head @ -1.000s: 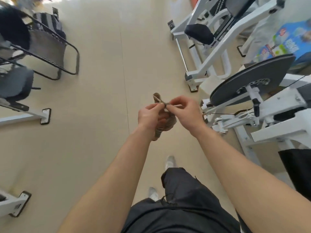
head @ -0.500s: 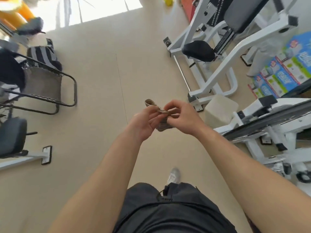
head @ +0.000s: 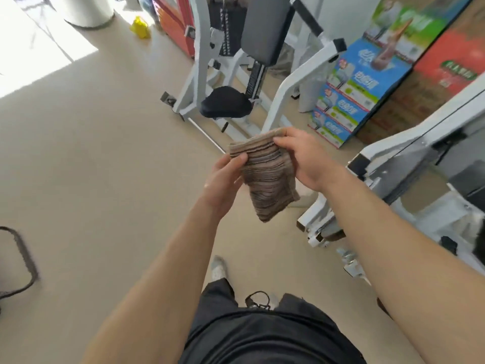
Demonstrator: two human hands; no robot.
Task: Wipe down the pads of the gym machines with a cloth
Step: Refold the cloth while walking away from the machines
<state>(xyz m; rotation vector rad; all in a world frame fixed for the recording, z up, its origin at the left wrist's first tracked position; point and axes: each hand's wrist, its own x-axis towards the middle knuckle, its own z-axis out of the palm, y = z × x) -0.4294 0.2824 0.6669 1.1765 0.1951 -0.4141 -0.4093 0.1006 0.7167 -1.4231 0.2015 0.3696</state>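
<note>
A brown striped cloth (head: 265,179) hangs spread out flat in front of me, held by both hands. My left hand (head: 223,179) pinches its upper left corner with the thumb on top. My right hand (head: 304,158) grips its upper right edge. Ahead stands a white gym machine with a black seat pad (head: 225,102) and a grey back pad (head: 265,27) above it. Both hands are well short of those pads.
A second white machine frame (head: 393,164) stands close on my right. Stacked colourful boxes (head: 359,82) line the right wall behind it. A black chair frame (head: 23,258) shows at the left edge. A yellow object (head: 140,28) lies on the far beige floor.
The bunched cloth has been opened out flat between my hands. My view has lifted and turned toward the white machine ahead, which now fills more of the frame.
</note>
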